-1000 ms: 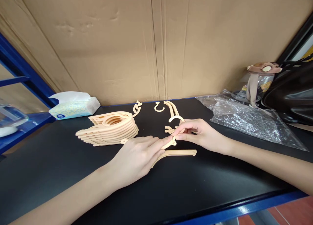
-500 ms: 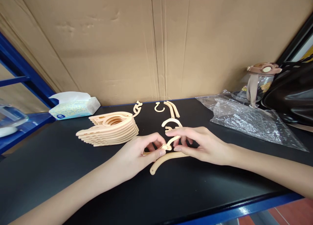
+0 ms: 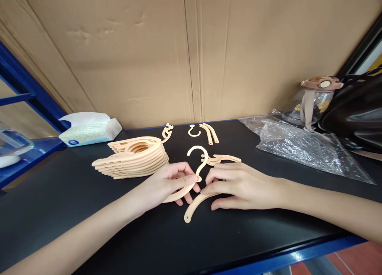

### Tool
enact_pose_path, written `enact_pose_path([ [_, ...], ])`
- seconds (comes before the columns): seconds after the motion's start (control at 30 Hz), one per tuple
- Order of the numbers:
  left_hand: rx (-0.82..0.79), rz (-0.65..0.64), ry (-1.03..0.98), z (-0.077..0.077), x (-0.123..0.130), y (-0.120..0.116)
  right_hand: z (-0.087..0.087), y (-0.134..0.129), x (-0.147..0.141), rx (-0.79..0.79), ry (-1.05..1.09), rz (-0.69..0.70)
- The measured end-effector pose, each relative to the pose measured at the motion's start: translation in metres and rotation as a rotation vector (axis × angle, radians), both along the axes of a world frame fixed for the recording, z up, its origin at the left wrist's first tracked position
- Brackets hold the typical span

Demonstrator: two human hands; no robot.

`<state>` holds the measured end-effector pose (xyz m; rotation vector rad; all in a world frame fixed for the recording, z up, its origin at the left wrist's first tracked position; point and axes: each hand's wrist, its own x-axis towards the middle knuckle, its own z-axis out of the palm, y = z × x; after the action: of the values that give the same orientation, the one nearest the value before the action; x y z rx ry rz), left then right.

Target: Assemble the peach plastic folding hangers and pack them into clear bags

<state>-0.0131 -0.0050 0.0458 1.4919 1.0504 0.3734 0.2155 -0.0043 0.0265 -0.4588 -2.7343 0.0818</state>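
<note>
My left hand (image 3: 173, 182) pinches a cream plastic hanger hook (image 3: 204, 157) at its base, where a curved hanger arm (image 3: 179, 195) meets it. That arm runs back under my palm. Low over the black table, my right hand (image 3: 238, 185) has its fingers closed around a second, loose hanger arm (image 3: 194, 208). Its far end is hidden by the hand, and the near end with a small hole rests on the table. Just beyond my right fingers lies a cream notched hanger piece (image 3: 222, 158), partly overlapped by the hook.
A stack of cream folding hangers (image 3: 134, 161) stands left of my hands. Farther back lie a small part (image 3: 167, 132), a spare hook (image 3: 194, 131) and two spare arms (image 3: 210, 133). Tissues (image 3: 89, 128) are at left; a clear plastic bag (image 3: 304, 143) and a bottle (image 3: 319, 102) at right.
My right hand has let go of the hook and moved down onto the loose arm, whose near end has shifted slightly. The hook now stands upright in my left hand, turned leftward.
</note>
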Motion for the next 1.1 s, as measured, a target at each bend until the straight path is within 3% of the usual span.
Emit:
enact_pose_path([
  [0.27,0.004,0.048,-0.040,-0.0025,-0.0010,-0.0012,-0.0034,-0.0016,-0.0033,0.117,-0.050,-0.025],
  [0.47,0.004,0.054,-0.050,-0.0019,-0.0007,0.0017,-0.0086,-0.0010,0.0002,0.109,-0.088,-0.070],
  [0.6,-0.009,0.061,-0.060,-0.0021,-0.0009,0.0016,-0.0077,0.0001,0.0009,0.088,0.043,-0.115],
  [0.7,-0.011,0.059,-0.061,-0.0017,-0.0016,0.0009,-0.0058,0.0008,0.0001,0.034,0.142,-0.072],
  [0.87,0.000,0.020,-0.082,-0.0005,-0.0019,0.0002,-0.0046,0.0008,-0.0006,0.156,0.056,-0.113],
  [1.1,0.026,0.019,-0.024,0.0010,-0.0025,-0.0009,-0.0052,0.0032,0.0029,0.179,0.043,-0.189],
])
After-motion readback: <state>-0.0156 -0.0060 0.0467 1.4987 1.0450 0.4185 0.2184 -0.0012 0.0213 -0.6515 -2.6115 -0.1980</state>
